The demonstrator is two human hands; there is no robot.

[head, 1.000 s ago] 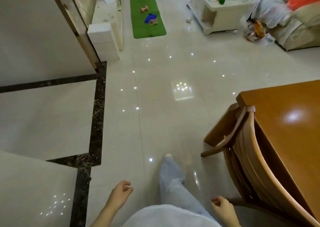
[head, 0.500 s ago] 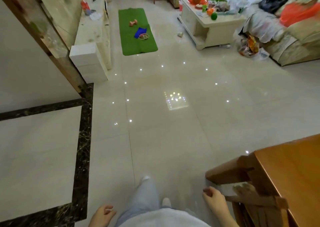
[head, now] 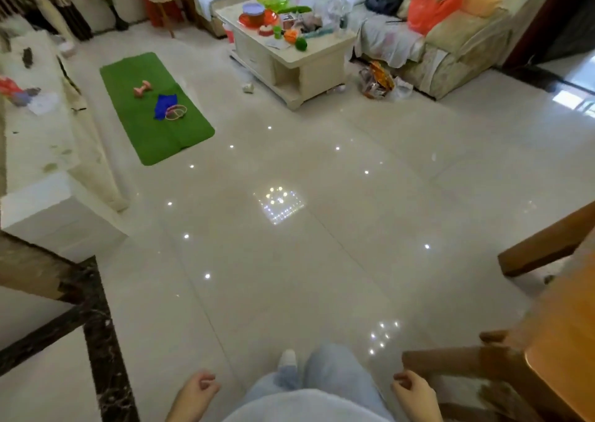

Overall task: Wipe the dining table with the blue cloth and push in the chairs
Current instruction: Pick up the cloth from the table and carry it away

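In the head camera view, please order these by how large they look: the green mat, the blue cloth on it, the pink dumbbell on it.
1. Green rectangular mat, by far the largest.
2. Blue cloth.
3. Pink dumbbell, smallest.

All three lie about equally far from the camera, so the order is reliable.

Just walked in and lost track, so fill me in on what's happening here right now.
A person is walking across the glossy tiled floor, both hands empty: the left hand and right hand hang loosely curled at their sides. The wooden dining table and a chair sit at the right edge, untouched. A blue cloth lies ahead on the green mat, so no wiping is under way.
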